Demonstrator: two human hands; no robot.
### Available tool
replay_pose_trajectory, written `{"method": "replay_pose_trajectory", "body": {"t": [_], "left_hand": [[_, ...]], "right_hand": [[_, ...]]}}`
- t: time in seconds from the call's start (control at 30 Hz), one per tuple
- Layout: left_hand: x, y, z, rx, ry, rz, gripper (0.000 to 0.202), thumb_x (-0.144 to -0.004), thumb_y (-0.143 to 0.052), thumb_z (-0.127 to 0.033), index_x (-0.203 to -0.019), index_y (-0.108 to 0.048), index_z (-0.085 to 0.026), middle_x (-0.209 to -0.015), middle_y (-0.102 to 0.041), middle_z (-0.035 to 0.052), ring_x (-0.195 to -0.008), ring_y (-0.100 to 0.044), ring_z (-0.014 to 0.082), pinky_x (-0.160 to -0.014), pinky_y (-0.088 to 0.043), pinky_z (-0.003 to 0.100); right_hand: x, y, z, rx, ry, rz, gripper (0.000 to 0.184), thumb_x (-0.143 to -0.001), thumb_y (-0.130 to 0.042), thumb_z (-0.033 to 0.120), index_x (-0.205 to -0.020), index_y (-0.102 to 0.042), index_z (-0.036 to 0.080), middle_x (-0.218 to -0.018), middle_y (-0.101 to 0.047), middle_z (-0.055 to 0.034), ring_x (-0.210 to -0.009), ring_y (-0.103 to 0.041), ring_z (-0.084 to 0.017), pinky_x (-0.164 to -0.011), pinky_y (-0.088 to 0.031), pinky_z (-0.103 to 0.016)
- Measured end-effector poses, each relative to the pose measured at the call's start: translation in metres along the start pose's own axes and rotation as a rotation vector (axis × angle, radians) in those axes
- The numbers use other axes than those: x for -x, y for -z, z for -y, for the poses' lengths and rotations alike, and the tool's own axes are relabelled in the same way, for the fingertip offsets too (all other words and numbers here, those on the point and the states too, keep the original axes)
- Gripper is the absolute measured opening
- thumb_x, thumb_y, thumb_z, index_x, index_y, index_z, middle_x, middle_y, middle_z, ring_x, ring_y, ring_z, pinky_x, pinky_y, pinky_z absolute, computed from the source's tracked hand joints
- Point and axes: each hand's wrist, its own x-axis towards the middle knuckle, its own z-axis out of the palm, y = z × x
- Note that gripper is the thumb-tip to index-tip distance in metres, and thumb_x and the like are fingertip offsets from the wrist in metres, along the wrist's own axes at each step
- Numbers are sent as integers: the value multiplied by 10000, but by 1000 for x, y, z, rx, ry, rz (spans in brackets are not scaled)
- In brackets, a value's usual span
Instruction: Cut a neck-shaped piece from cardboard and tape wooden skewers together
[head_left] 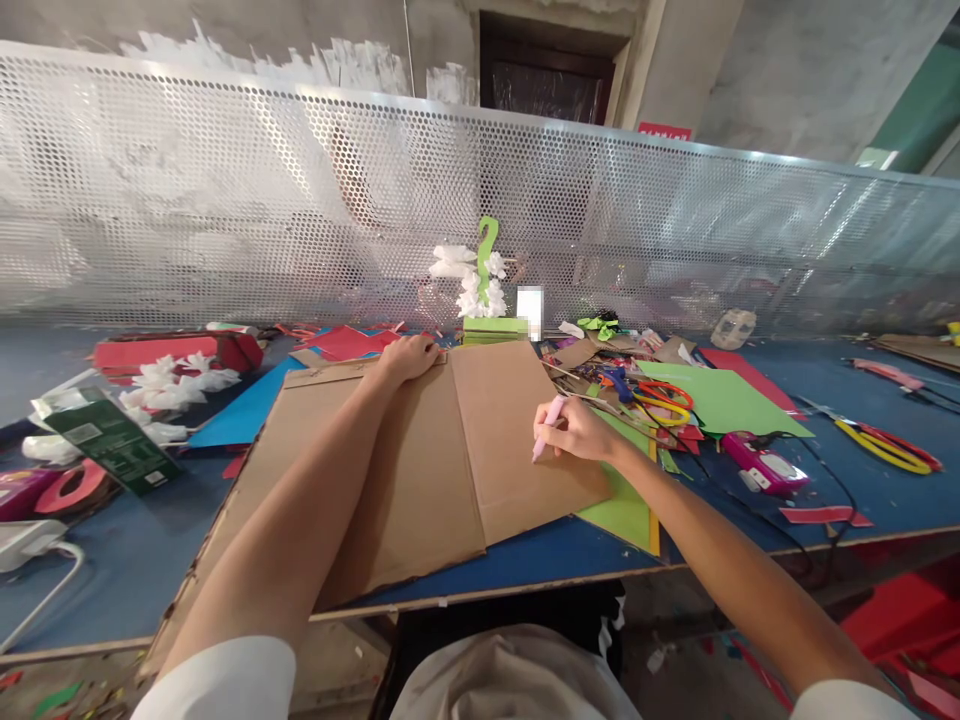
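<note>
One blue table under cardboard, perforated screen, grey wall behind.

So our left hand is on the flat brown cardboard, with a slim pink marker in our right hand over it. Right of that hand we've got a boxy magenta device, then yellow-and-red-handled metal scissors; way left of our left hand, a dark green rectangular carton.

Cardboard and scissors (on one bench) suggest a craft workshop.
</note>
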Motion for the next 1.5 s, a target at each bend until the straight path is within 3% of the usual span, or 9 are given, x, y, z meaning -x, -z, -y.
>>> {"method": "replay_pose_trajectory", "body": {"t": [0.23, 0.4, 0.57, 0.77, 0.97, 1.27, 1.5], "left_hand": [[0, 0, 0, -9, 7, 4, 507, -1015, -306, -446, -1167, -749, -251, -1234, -761, 112, -1143, -704, 340, -936, -549, 424], [2, 2, -2, -12, 5, 5, 509, -1015, -311, -442, -1174, -752, -244, -1225, -761, 117, -1134, -710, 343, -930, -549, 425], [2, 1, -2, 6, 3, -4, 499, -1011, -322, -428, -1159, -762, -245, -1226, -759, 120, -1142, -706, 352, -929, -550, 440], [0, -1, 0, 1, -6, -5, 503, -1011, -320, -433, -1172, -758, -247, -1238, -759, 118, -1145, -705, 346, -935, -549, 431], [-1, -1, 0, 1, 4, -5, 489, -1010, -328, -439, -1148, -761, -258, -1223, -766, 106, -1144, -705, 335, -936, -546, 418], [1, 2, -1, 9, 4, 6, 512, -1002, -320, -436, -1177, -764, -249, -1233, -764, 121, -1134, -704, 362, -932, -549, 450], [3, 4, -3, -3, -4, 3, 529, -1003, -307, -441, -1199, -756, -241, -1247, -758, 126, -1153, -699, 359, -951, -545, 453]], "right_hand": [[4, 2, 4, 60, -27, 208, 209, -889, -651, 276, -727, -692, 150, -669, -690, -22, -511, -604, -97, -461, -412, -175], [3, 2, 7, 41, -27, 115, 206, -882, -650, 302, -737, -679, 158, -639, -650, 0, -476, -580, -93, -442, -414, -180], [1, 3, 5, 17, -3, 150, 215, -880, -665, 316, -735, -678, 158, -633, -655, -3, -504, -578, -95, -467, -424, -185], [-3, -1, -3, -4, 33, -72, 303, -947, -634, 439, -853, -686, 156, -726, -695, -20, -542, -631, -112, -504, -463, -211], [-4, -9, 2, 34, 25, -28, 301, -947, -649, 453, -912, -734, 166, -640, -629, 15, -547, -560, -116, -507, -452, -216], [-4, -10, 2, 103, 40, -18, 301, -952, -652, 424, -936, -783, 155, -727, -722, -16, -562, -524, -97, -508, -348, -219], [-6, -9, -5, 46, -4, -62, 288, -919, -659, 421, -874, -760, 155, -749, -708, -30, -588, -583, -120, -487, -483, -205]]}}
